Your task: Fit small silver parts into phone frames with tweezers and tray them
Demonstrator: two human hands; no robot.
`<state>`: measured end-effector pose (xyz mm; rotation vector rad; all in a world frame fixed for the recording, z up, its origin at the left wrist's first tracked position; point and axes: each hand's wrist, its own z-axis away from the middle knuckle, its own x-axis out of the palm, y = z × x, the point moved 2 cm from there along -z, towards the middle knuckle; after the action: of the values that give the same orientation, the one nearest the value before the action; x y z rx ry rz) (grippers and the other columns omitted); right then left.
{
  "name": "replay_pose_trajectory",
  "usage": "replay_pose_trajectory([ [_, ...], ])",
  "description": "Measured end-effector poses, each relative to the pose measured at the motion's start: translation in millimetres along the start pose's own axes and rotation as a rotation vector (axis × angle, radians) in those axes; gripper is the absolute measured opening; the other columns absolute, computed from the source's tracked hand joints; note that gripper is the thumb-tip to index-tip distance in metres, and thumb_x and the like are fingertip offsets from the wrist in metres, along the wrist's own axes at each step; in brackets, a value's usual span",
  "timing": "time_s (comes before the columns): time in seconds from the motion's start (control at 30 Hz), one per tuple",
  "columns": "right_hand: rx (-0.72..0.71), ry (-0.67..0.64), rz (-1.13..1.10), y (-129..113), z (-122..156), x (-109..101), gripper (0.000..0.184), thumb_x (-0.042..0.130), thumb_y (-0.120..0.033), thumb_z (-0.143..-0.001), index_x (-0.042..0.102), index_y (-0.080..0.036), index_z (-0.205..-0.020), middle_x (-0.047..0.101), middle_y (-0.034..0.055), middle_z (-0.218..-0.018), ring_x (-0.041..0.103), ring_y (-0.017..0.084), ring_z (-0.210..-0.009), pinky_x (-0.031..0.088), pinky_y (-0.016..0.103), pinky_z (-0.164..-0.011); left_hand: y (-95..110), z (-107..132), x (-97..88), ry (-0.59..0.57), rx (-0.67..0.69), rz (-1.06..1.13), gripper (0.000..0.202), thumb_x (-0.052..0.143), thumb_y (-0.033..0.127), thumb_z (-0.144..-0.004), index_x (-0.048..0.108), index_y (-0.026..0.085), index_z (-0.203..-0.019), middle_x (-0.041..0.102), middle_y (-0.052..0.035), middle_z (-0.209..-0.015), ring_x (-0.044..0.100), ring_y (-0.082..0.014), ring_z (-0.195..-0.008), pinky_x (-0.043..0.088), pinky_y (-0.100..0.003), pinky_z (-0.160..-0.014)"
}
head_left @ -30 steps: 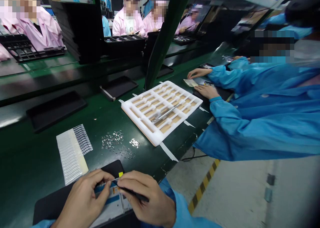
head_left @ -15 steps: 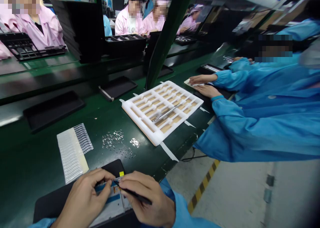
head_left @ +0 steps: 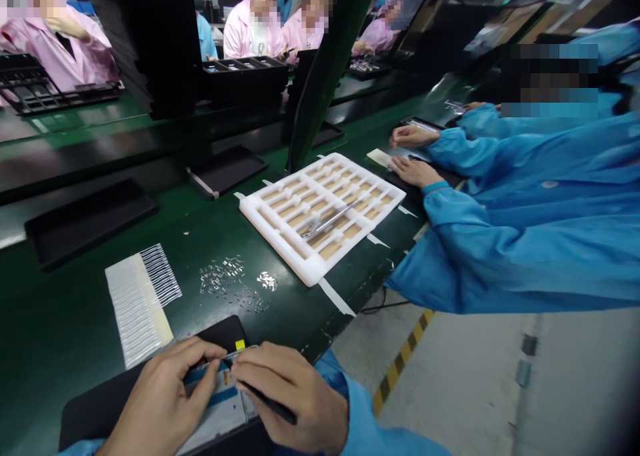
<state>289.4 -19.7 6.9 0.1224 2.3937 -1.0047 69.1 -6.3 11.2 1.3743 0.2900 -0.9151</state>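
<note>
A flat silver-and-blue device part [head_left: 220, 413] lies low in the view on a black tray [head_left: 100, 403]. My left hand [head_left: 165, 396] reaches over its left side, thumb and index finger pinched at the upper edge; whatever they grip is too small to make out. My right hand [head_left: 300, 396] is closed around black tweezers [head_left: 267, 403], whose tip is close to my left fingertips. A yellow tab [head_left: 241, 344] shows just above the fingers. Parts of the device are hidden under both hands.
Beyond the tray lie a sheet of thin strips [head_left: 137, 306] and scattered small metal pieces [head_left: 223, 276]. A white foam rack [head_left: 313, 276] holds a pair of metal tweezers [head_left: 330, 221]. Black trays [head_left: 90, 219] sit further back. A blue-sleeved co-worker [head_left: 500, 223] works at right.
The whole view has shifted slightly. My hands stay at the device with almost the same grip. One of the co-worker's hands has lifted off the pale pad.
</note>
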Motion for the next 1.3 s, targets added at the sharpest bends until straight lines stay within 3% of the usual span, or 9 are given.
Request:
replay_pose_trajectory([
  [0.17, -0.010, 0.004, -0.033, 2.3, -2.5, -1.6, 0.031, 0.059, -0.010, -0.107, 0.067, -0.018, -0.136, 0.082, 0.0139, -0.114, 0.079, 0.024, -0.100, 0.068, 0.036, -0.086, 5.4, 0.2, -4.3, 0.014, 0.032, -0.021, 0.034, 0.052, 0.047, -0.105, 0.080, 0.031, -0.115, 0.082, -0.0017, -0.105, 0.078, -0.0160, -0.087, 0.052, -0.017, -0.051],
  [0.33, -0.017, 0.029, -0.093, 6.8, -0.7, 1.3, 0.032, 0.059, -0.010, -0.108, 0.067, -0.018, -0.138, 0.082, 0.0145, -0.114, 0.080, 0.024, -0.100, 0.068, 0.035, -0.083, 5.2, 0.5, -7.0, 0.031, 0.036, -0.048, 0.035, 0.052, 0.046, -0.104, 0.077, 0.028, -0.121, 0.083, -0.0008, -0.101, 0.069, -0.0095, -0.056, 0.045, -0.018, -0.042],
  [0.63, -0.047, 0.038, -0.066, 5.7, -1.5, 1.5, 0.025, 0.059, -0.008, -0.108, 0.069, -0.015, -0.130, 0.082, 0.0138, -0.113, 0.080, 0.022, -0.101, 0.067, 0.034, -0.085, 6.5, 4.2, -8.8, -0.014, 0.036, -0.063, 0.031, 0.050, 0.043, -0.107, 0.075, 0.030, -0.120, 0.082, 0.0017, -0.103, 0.077, -0.0110, -0.072, 0.050, -0.015, -0.048],
  [0.77, -0.054, 0.035, -0.037, 2.7, -3.2, -1.3, 0.022, 0.059, -0.008, -0.108, 0.070, -0.013, -0.127, 0.082, 0.0137, -0.112, 0.080, 0.022, -0.099, 0.067, 0.034, -0.085, 10.2, 5.2, -9.3, 0.021, 0.115, -0.085, 0.028, 0.050, 0.041, -0.107, 0.073, 0.032, -0.121, 0.081, 0.0015, -0.105, 0.079, -0.0120, -0.081, 0.047, -0.012, -0.043],
  [0.9, -0.051, 0.036, -0.020, 3.1, -2.5, -1.6, 0.022, 0.057, -0.009, -0.109, 0.070, -0.014, -0.126, 0.083, 0.0135, -0.110, 0.080, 0.022, -0.098, 0.067, 0.034, -0.085, 12.3, 4.2, -10.1, 0.094, 0.189, -0.106, 0.025, 0.052, 0.038, -0.107, 0.072, 0.029, -0.118, 0.077, -0.0029, -0.111, 0.079, -0.0134, -0.085, 0.061, -0.015, -0.061],
  [1.07, -0.062, 0.046, -0.020, 4.5, -0.9, -0.4, 0.021, 0.057, -0.008, -0.109, 0.070, -0.011, -0.126, 0.083, 0.0150, -0.112, 0.080, 0.023, -0.100, 0.067, 0.034, -0.084, 9.5, 3.7, -10.0, 0.083, 0.171, -0.086, 0.026, 0.049, 0.038, -0.107, 0.071, 0.025, -0.104, 0.067, -0.0078, -0.121, 0.074, -0.0095, -0.071, 0.051, -0.013, -0.044],
  [1.3, -0.054, 0.026, -0.026, 3.4, -0.5, -0.4, 0.021, 0.057, -0.007, -0.109, 0.070, -0.011, -0.125, 0.083, 0.0149, -0.111, 0.080, 0.023, -0.102, 0.067, 0.035, -0.085, 12.7, 3.2, -11.1, 0.107, 0.217, -0.111, 0.026, 0.048, 0.032, -0.107, 0.072, 0.027, -0.099, 0.070, -0.0040, -0.111, 0.078, -0.0127, -0.090, 0.063, -0.016, -0.071],
])
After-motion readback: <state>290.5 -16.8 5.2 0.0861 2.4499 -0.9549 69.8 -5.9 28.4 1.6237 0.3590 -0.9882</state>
